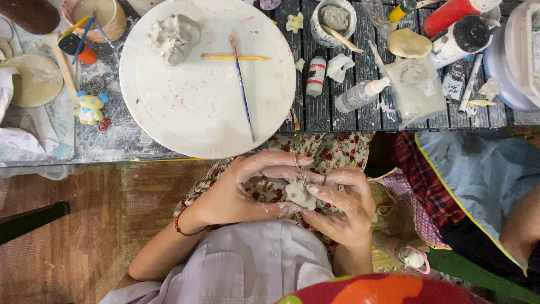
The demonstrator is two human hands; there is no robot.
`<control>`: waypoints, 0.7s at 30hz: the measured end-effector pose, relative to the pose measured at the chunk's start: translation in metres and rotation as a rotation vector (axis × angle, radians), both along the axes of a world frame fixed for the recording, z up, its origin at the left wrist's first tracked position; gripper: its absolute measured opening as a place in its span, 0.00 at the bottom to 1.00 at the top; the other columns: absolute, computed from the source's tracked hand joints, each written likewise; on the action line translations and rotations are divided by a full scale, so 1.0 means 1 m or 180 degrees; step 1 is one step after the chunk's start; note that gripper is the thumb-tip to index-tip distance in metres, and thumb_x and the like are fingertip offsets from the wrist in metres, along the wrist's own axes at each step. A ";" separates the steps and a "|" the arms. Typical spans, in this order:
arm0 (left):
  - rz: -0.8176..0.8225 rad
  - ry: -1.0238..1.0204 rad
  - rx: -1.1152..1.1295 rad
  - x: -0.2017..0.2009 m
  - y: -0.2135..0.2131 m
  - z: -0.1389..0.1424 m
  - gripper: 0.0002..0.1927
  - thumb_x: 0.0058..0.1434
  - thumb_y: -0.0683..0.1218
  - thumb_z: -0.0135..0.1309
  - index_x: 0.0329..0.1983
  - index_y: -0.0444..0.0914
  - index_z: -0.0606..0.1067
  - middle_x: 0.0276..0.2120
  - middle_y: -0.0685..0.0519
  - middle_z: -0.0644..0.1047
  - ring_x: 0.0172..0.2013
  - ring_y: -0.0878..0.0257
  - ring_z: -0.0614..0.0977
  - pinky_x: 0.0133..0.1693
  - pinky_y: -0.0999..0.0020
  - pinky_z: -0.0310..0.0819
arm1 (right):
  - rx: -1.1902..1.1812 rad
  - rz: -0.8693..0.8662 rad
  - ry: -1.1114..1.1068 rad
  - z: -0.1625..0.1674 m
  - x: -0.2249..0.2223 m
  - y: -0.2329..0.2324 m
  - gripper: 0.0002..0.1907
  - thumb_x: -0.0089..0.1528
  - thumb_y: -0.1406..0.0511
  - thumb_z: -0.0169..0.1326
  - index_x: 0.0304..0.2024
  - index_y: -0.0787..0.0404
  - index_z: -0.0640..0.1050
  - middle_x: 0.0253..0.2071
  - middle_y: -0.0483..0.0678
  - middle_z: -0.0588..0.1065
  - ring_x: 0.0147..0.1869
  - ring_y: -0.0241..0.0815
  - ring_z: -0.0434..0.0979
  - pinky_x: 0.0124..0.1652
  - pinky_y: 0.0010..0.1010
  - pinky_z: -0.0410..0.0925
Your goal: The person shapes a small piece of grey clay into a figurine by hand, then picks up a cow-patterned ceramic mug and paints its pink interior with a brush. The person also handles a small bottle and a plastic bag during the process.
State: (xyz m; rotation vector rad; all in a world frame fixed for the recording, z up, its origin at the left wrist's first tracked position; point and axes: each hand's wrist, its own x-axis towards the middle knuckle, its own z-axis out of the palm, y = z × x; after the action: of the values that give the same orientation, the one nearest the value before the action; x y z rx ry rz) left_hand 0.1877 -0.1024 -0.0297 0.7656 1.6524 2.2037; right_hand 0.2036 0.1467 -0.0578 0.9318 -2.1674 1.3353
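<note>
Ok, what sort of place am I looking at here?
Likely a clay craft workshop: both hands knead a clay piece, with a clay lump on a white wheel and paint bottles on the table.

white round board, red-flowered apron

A large round white turntable board sits at twelve o'clock, carrying a grey clay lump, a yellow-handled tool and a thin blue-handled brush. At ten o'clock stands a small blue-and-yellow figurine. Toward two o'clock lie a clear squeeze bottle and a red paint bottle.
</note>
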 end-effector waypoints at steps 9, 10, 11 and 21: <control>-0.0002 0.0025 0.0025 0.000 -0.001 0.000 0.35 0.59 0.35 0.66 0.69 0.35 0.66 0.67 0.45 0.73 0.67 0.52 0.78 0.67 0.57 0.75 | -0.0021 0.0031 -0.0017 -0.006 -0.001 0.003 0.33 0.45 0.66 0.75 0.52 0.52 0.78 0.53 0.47 0.70 0.51 0.41 0.74 0.47 0.35 0.70; -0.0001 0.0035 0.0011 0.000 -0.001 0.000 0.35 0.59 0.36 0.66 0.69 0.35 0.66 0.67 0.45 0.73 0.67 0.52 0.78 0.67 0.57 0.75 | -0.0027 0.0032 -0.0017 -0.006 -0.001 0.002 0.33 0.45 0.66 0.75 0.52 0.52 0.78 0.53 0.47 0.70 0.51 0.42 0.74 0.47 0.35 0.70; 0.0000 0.0044 -0.0003 0.000 -0.001 0.000 0.35 0.59 0.36 0.67 0.69 0.35 0.66 0.67 0.45 0.73 0.67 0.52 0.78 0.67 0.57 0.75 | -0.0007 0.0015 -0.0001 -0.005 -0.001 0.002 0.33 0.45 0.66 0.75 0.52 0.52 0.78 0.53 0.47 0.70 0.52 0.43 0.74 0.47 0.35 0.70; 0.0031 0.0087 -0.0097 0.000 -0.002 -0.001 0.35 0.59 0.36 0.67 0.69 0.35 0.67 0.66 0.45 0.74 0.66 0.52 0.79 0.68 0.57 0.75 | 0.0035 -0.0020 0.0011 0.002 -0.001 -0.001 0.31 0.44 0.67 0.75 0.50 0.54 0.78 0.51 0.47 0.70 0.54 0.45 0.73 0.49 0.39 0.70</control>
State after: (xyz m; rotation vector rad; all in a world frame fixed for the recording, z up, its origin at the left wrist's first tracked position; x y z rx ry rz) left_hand 0.1875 -0.1043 -0.0311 0.7847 1.7024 2.1787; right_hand 0.2021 0.1457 -0.0555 0.9303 -2.1752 1.3192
